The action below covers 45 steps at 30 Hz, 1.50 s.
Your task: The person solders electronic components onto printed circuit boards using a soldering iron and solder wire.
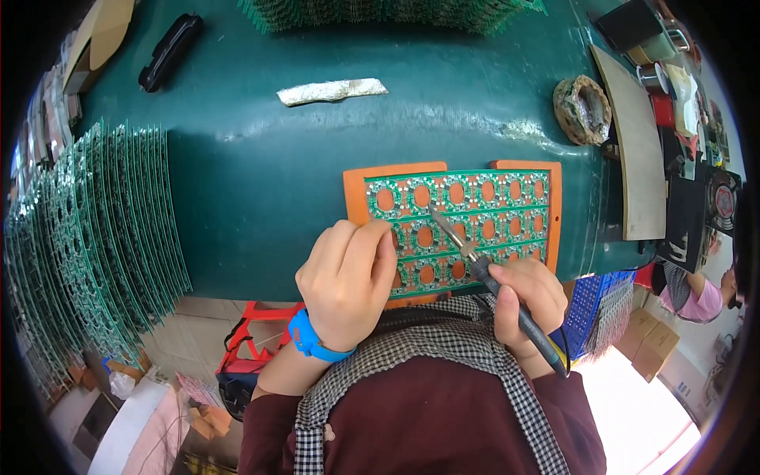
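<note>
A green circuit board panel (469, 210) with rows of round cut-outs lies in an orange tray-like fixture (357, 198) at the table's near edge. My right hand (529, 305) is closed round the dark handle of a soldering iron (484, 273). Its metal tip points up and left and reaches the top row of the panel, near the second cut-out. Over the panel's left side, my left hand (348, 273) is closed in a pinch, thumb and fingertips together. Whatever sits between those fingertips is hidden. A blue band circles my left wrist.
Many green panels (119, 229) stand stacked on edge at the left, and more (380, 9) at the far edge. A crumpled foil strip (332, 91), a black object (170, 51), a round, crusty holder (583, 111) and an upright board (629, 150) stand about. A blue crate (590, 305) is below right.
</note>
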Tool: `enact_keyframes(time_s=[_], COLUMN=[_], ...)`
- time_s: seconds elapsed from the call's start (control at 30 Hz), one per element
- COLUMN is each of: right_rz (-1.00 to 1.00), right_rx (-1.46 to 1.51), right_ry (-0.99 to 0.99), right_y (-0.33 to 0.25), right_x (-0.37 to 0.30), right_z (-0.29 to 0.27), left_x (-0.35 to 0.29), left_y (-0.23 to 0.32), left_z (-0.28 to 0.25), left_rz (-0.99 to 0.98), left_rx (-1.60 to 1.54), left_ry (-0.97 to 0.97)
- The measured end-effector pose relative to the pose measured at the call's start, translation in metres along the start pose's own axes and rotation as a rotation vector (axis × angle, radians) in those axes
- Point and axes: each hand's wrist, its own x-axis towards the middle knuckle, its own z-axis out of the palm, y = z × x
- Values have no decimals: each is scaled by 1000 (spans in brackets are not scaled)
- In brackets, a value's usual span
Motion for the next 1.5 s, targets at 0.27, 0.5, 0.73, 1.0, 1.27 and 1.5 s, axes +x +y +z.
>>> enact_keyframes(time_s=[0.27,0.5,0.73,1.0,1.27,1.5], right_rz=[24,19,-63,-39,-10,-30], right_rx=[6,19,-33,-23,-30,-38], right_ry=[-35,-63,1,-75,-71,-47], right_y=[4,3,-1,-3,-6,-8], right_x=[9,8,16,25,20,22], right_z=[8,7,5,21,22,22], left_x=[9,11,17,19,21,18], left_y=[-2,-5,-3,-9,-13,-12], left_z=[10,11,-3,6,3,5], left_rz=[-14,41,-58,-51,-121,-129], left_rx=[10,-17,30,12,-171,-153], left_ry=[-23,-35,36,0,-41,-16])
